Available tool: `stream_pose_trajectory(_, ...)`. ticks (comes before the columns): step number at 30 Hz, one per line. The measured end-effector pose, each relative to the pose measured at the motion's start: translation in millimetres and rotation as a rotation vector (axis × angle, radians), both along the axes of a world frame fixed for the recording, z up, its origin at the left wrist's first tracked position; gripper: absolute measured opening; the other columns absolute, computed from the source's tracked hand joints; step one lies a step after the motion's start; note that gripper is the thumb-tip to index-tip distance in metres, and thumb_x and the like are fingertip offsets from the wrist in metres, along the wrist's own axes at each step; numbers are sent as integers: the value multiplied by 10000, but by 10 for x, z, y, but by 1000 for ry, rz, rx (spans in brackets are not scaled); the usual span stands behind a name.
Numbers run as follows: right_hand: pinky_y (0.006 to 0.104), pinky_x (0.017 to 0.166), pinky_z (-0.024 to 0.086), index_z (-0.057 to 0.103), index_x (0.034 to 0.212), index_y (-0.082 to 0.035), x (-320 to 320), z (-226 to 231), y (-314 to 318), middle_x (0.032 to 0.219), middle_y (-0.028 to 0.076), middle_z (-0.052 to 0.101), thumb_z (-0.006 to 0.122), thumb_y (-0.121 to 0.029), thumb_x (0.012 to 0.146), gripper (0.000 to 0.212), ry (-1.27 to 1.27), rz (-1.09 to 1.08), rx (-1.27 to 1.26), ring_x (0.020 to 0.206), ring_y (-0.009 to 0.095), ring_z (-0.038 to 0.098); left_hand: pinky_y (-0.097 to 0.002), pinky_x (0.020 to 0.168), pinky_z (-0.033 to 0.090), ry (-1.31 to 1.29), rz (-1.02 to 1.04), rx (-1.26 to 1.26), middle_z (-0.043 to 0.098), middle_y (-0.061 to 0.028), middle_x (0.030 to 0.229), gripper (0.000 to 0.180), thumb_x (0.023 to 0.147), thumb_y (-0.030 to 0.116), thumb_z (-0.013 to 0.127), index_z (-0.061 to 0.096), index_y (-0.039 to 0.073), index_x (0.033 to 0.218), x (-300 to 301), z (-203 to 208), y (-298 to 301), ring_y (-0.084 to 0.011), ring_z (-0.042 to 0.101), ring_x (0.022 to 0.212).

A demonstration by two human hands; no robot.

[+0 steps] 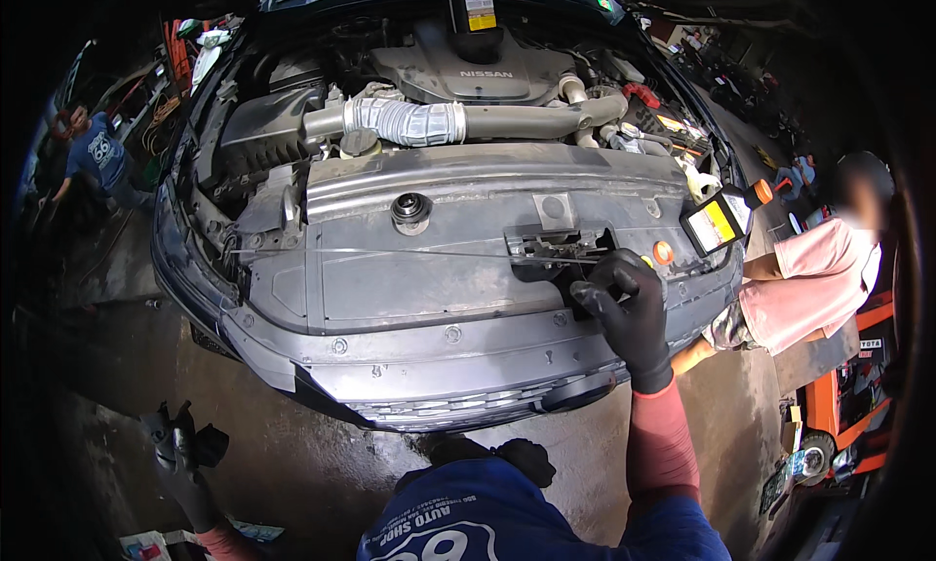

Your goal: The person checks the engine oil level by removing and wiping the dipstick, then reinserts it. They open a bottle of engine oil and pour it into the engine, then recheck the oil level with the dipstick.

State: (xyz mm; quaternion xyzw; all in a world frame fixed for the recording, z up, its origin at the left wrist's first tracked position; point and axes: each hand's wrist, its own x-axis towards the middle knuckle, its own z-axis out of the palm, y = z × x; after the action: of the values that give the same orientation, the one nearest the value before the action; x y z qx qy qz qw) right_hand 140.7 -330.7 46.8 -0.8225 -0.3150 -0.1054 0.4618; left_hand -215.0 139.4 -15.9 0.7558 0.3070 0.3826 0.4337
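Nearest is the wearer's blue shirt (487, 495). Gloved right hand (626, 312), fingers curled, pinches a thin rod (409, 253) extending leftward above the front cover (409, 293). Left hand (182, 468) hangs low beside the car (468, 390); its finger closure cannot be determined.

Right of the latch (558, 249) lies a cap (663, 253) — behind both, the engine cover (439, 78).
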Motion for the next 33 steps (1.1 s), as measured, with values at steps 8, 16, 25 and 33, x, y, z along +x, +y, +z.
stream_pose_trajectory(8,383,736,550,709,899,-32,-1696,469,1498,884,110,717,836,-458,883,445,238,1295,442,845,251,710,-323,692,544,-4,140,-300,644,-46,769,368,1111,272,602,659,-64,1251,-729,-707,-1115,-125,608,634)
stream_pose_trajectory(16,379,756,573,712,1127,-10,-2380,405,1856,1035,121,732,778,-315,967,350,378,2157,534,884,228,713,-329,740,466,158,241,-332,647,-16,876,278,1072,213,619,705,-41,1144,-1341,-541,-1969,-127,551,785)
stream_pose_trajectory(25,422,712,570,645,1313,-109,-1901,229,1232,1188,177,644,773,-212,863,479,-550,1253,171,941,309,700,-256,659,473,-24,414,-380,628,31,799,104,1058,138,675,649,55,1000,-1369,-438,-2559,-63,567,700)
stream_pose_trajectory(33,459,779,620,622,1411,-74,-1646,693,293,1265,215,727,676,-224,1003,438,-276,1450,463,985,331,733,-244,687,514,44,422,-356,679,32,908,144,1055,106,683,711,0,1150,-758,-440,-3209,-46,610,772)
